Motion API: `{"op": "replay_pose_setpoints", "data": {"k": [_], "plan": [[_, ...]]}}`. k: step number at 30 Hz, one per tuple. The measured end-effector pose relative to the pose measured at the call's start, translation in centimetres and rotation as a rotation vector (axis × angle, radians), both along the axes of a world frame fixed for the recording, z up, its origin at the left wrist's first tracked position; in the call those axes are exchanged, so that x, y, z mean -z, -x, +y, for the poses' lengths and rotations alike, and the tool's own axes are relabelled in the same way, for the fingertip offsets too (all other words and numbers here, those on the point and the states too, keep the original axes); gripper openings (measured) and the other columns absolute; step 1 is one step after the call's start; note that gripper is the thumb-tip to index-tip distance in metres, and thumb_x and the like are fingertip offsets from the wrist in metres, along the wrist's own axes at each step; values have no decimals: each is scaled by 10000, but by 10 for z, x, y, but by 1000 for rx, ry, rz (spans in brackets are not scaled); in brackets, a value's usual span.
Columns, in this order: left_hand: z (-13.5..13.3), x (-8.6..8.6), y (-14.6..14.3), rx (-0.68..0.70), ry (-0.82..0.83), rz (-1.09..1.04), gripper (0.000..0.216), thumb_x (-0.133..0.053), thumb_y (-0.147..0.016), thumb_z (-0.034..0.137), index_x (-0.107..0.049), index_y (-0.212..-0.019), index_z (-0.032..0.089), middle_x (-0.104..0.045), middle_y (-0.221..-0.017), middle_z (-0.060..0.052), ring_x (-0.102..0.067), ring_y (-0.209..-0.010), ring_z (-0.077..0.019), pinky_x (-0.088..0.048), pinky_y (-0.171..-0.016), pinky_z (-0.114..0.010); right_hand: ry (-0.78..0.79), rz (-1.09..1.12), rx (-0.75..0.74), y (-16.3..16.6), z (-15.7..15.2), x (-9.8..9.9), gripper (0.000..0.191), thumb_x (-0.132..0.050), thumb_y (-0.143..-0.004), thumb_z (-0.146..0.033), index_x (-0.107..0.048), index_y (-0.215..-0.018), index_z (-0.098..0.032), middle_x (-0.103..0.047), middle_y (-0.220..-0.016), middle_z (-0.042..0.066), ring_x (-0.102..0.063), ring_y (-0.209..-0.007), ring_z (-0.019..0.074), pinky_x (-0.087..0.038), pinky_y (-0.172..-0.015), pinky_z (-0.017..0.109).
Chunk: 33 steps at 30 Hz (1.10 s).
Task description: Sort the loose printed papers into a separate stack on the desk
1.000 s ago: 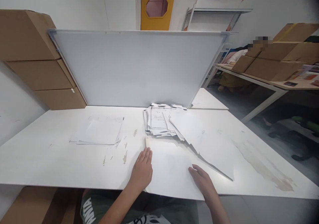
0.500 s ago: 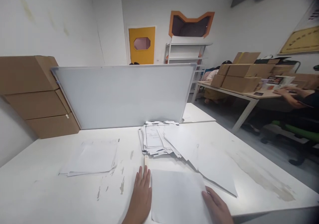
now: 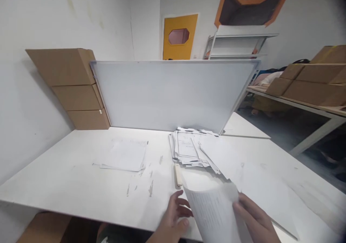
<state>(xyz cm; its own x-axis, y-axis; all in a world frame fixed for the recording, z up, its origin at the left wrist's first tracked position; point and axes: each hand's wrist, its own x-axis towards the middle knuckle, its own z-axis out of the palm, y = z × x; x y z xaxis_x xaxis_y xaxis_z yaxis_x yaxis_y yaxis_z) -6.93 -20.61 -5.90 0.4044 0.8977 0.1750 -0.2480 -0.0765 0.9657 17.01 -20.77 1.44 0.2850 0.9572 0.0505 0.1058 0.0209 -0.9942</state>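
Printed sheet (image 3: 211, 208) bowed up over the desk (image 3: 75, 185) near its front edge, right hand (image 3: 254, 214) pinching its right side; left hand (image 3: 175, 214) half-curled, fingers apart, by its left side, contact unclear. Judged risk: the one-sided hold may let the sheet crease, or its far edge nudge the pale slim object (image 3: 177, 175). Room to move lies leftward, short of the thin paper stack (image 3: 125, 156); whiteboard (image 3: 173, 95) bounds the back.

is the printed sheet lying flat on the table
No, the printed sheet curves visibly, with its edge held in the right hand.
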Motion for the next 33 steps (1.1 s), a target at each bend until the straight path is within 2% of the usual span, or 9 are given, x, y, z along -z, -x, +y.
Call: {"op": "replay_pose_setpoints", "data": {"k": [2, 4, 7, 9, 14, 17, 21, 27, 33], "plan": [[3, 2, 8, -206, 57, -31, 767, -548, -814, 599, -271, -1446, 264, -432, -1403, -162, -429, -1287, -330, -290, -1078, -496, 27, 53, -67, 19, 10, -11, 327, -680, -690, -539, -710, -812, -237, -664, -628, 12, -613, -608, 207, -474, -509, 240], [10, 4, 20, -322, 118, -45, 784, -553, -819, 587, -225, -1465, 289, -299, -1510, -126, -269, -1391, -308, -196, -1132, -465, 16, 84, -118, 32, 15, -14, 321, -669, -712, -532, -707, -821, -233, -640, -603, 5, -579, -578, 183, -455, -509, 232], [22, 5, 37, -273, 240, -138, 857, -540, -827, 594, -93, -1497, 299, -207, -1560, -94, -211, -1420, -259, -151, -1152, -436, -31, 127, -130, 47, 16, -11, 312, -669, -724, -517, -694, -841, -229, -639, -623, 13, -581, -592, 189, -458, -520, 244], [26, 4, 43, -229, 317, -225, 833, -523, -846, 583, -98, -1499, 289, -263, -1543, -94, -251, -1408, -241, -144, -1154, -431, -26, 149, -118, 54, 16, -7, 307, -672, -728, -510, -680, -858, -232, -654, -656, 18, -595, -605, 193, -466, -528, 247], [24, 8, 44, -251, 361, -320, 547, -598, -845, 425, -478, -1334, 213, -549, -1336, -124, -460, -1278, -274, -304, -1083, -417, 61, 145, -135, 63, 19, 5, 358, -693, -697, -536, -666, -867, -223, -703, -763, 36, -644, -662, 207, -497, -539, 235], [29, 4, 63, -470, 352, -133, 498, -606, -825, 412, -517, -1272, 212, -590, -1271, -122, -507, -1228, -277, -373, -1030, -399, 69, 71, -117, 66, 20, 9, 421, -675, -700, -561, -649, -941, -216, -715, -834, 54, -667, -751, 230, -538, -603, 257], [66, -23, 131, -844, 125, 499, 443, -439, -894, 358, -458, -1306, 198, -586, -1237, -117, -558, -1145, -236, -450, -948, -375, 35, -56, -142, 67, 17, 12, 471, -597, -757, -562, -595, -1081, -220, -713, -950, 76, -670, -876, 244, -554, -768, 331], [130, -64, 230, -917, 23, 716, 457, -456, -860, 259, -431, -1310, 188, -595, -1227, -106, -551, -1135, -223, -455, -944, -364, 71, -196, 53, 17, 5, 39, 523, -573, -754, -580, -549, -1143, -232, -684, -1064, 82, -628, -1024, 273, -488, -903, 389], [151, -69, 264, -941, -72, 944, 489, -500, -807, 272, -465, -1280, 153, -616, -1214, -122, -585, -1085, -256, -413, -999, -403, 163, -223, 269, -58, -8, 81, 568, -612, -689, -593, -579, -1109, -211, -696, -1056, 103, -631, -1010, 315, -505, -774, 383]]}}
